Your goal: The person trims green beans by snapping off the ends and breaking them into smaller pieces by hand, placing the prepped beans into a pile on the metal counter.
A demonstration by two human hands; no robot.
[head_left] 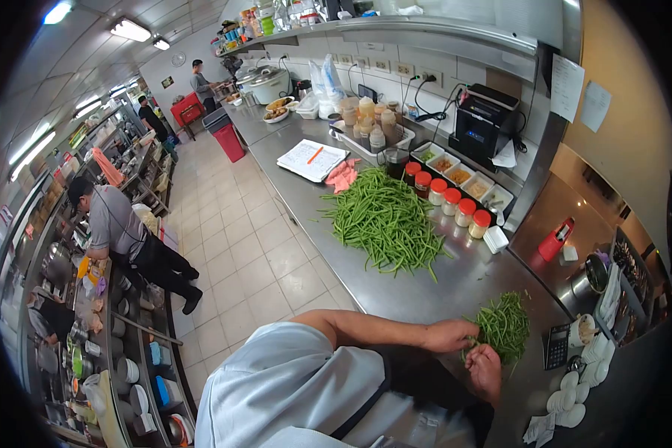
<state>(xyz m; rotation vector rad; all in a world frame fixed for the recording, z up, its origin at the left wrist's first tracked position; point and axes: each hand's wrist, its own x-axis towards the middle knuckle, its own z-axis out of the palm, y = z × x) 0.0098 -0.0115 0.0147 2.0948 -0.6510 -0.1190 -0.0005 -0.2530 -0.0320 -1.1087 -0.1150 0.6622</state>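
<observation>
A large heap of long green beans (384, 220) lies on the steel counter (313, 216). Beside my hands is a smaller pile of shorter green bean pieces (504, 325). My left hand (452, 336) is closed at the near edge of this pile, its fingertips pinching a green bean. Close below it, my right hand (485, 367) has its fingers curled in, nearly meeting the left; what it holds is too small to make out.
Red-lidded jars (464, 212), a notebook (312, 160) and a pink cloth (342, 175) are on the counter. A calculator (556, 347) and stacked white cups (567, 403) stand at right. A person (116, 224) bends over shelving at left; two others are farther back.
</observation>
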